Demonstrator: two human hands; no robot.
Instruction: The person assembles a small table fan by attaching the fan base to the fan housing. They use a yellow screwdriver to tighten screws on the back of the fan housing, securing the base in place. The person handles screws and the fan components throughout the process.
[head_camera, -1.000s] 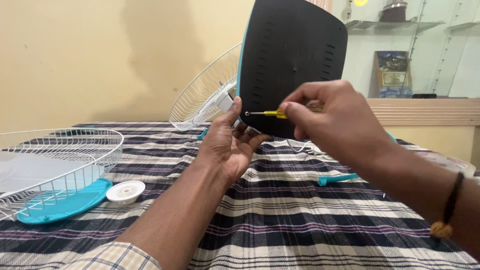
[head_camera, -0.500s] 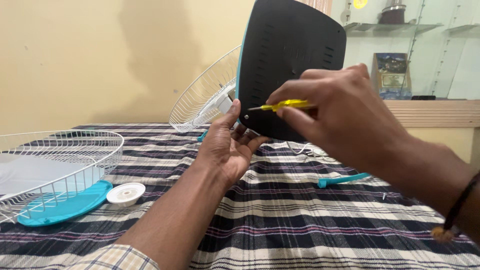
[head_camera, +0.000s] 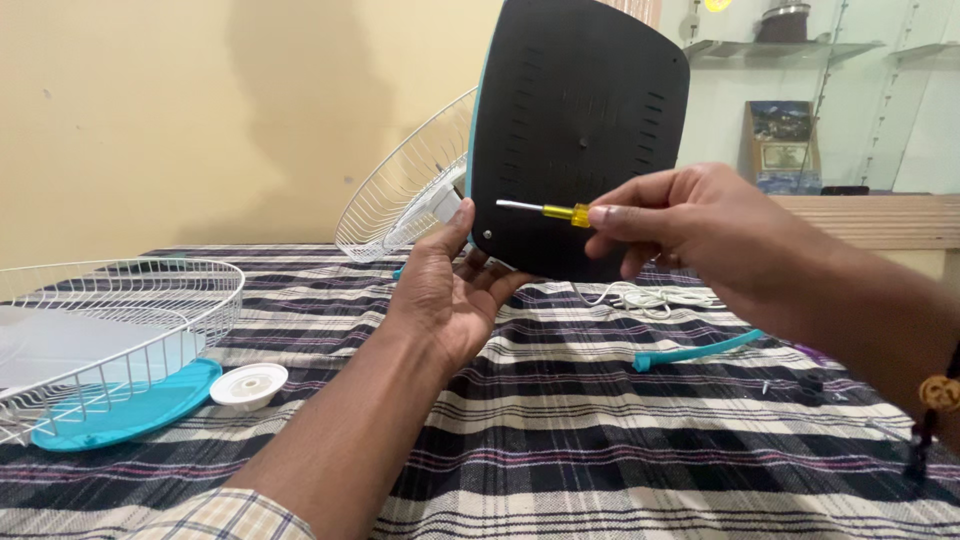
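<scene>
My left hand steadied the black, slotted fan base. My right hand pinched a yellow-handled screwdriver, tip just off it.

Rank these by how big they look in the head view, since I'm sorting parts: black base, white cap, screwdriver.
1. Black base, by far the largest.
2. Screwdriver and white cap look about alike; the right hand hides part of the screwdriver, so unranked.
</scene>
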